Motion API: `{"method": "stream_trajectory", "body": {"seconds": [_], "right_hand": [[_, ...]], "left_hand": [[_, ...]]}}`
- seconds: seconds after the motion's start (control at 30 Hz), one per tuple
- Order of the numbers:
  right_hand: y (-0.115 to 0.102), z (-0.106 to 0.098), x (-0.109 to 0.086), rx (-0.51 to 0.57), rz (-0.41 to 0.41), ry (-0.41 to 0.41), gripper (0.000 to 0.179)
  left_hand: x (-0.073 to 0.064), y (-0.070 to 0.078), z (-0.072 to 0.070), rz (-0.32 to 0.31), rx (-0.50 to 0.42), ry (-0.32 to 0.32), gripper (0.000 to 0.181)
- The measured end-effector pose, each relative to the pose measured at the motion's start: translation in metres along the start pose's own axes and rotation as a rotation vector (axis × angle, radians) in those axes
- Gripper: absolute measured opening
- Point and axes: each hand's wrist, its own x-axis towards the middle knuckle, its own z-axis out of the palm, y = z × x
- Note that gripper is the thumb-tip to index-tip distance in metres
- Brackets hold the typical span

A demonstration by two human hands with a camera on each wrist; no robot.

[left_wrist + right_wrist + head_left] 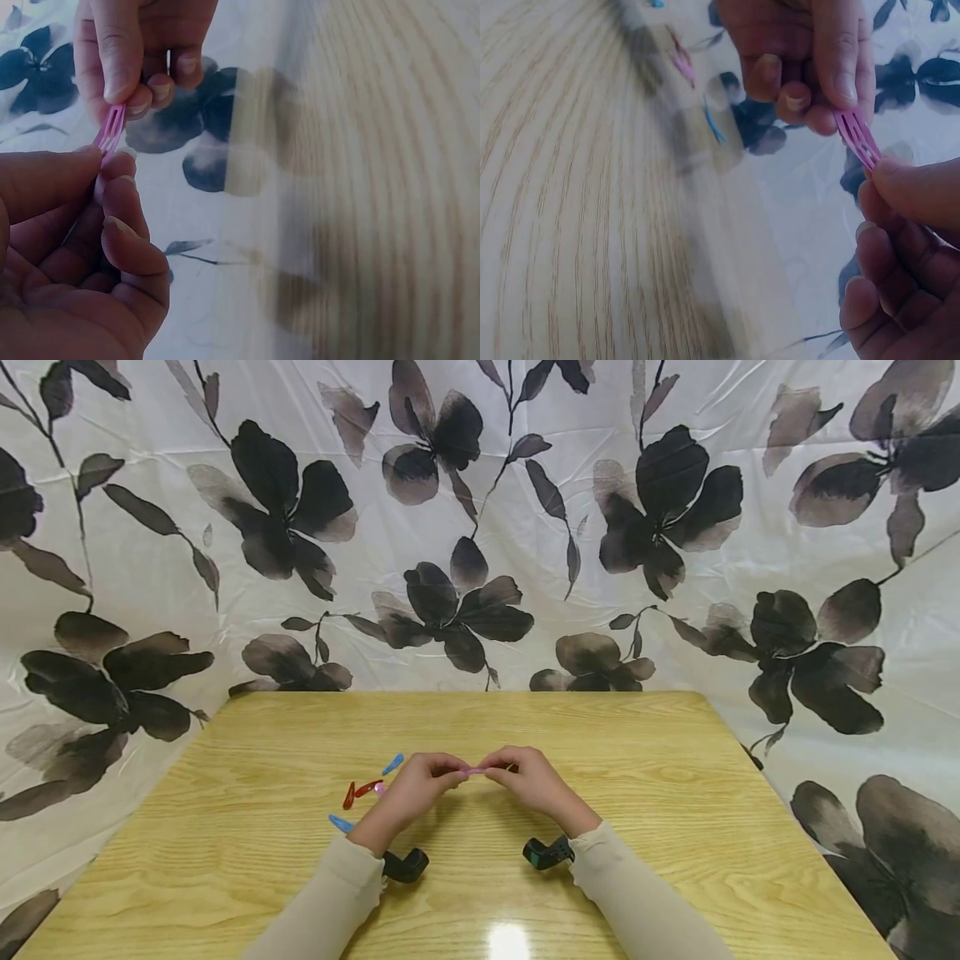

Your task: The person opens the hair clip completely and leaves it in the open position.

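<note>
A pink snap hair clip (474, 771) is stretched between the two hands above the table. My left hand (416, 789) pinches one end between thumb and fingertips. The other end is pinched the same way by my right hand (528, 777). Seen close in the right wrist view, the clip (857, 139) has long slots along its body and looks slightly bowed. Its two tips are hidden under the thumbs, as the clip (112, 129) in the left wrist view also shows.
Left of the left hand lie two red hair clips (349, 795), a pink clip (379, 789) partly covered by the hand, and a blue clip (392, 764). Another blue clip (341, 823) is by the left wrist. A floral cloth (450, 527) hangs behind the wooden table (637, 735).
</note>
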Motion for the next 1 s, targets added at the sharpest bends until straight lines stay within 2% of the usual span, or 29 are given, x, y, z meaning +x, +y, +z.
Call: {"method": "stream_trajectory", "body": {"seconds": [0.57, 0.83, 1.0], "right_hand": [[0.002, -0.011, -0.006, 0.041, -0.02, -0.065, 0.018], [0.001, -0.012, -0.008, 0.102, 0.002, -0.082, 0.018], [0.002, -0.014, -0.008, 0.15, 0.002, -0.114, 0.02]], "left_hand": [[0.0, -0.001, 0.006, 0.001, -0.089, -0.036, 0.018], [-0.002, -0.001, 0.007, 0.015, -0.092, -0.026, 0.02], [-0.004, -0.001, 0.006, 0.04, -0.106, -0.045, 0.022]]}}
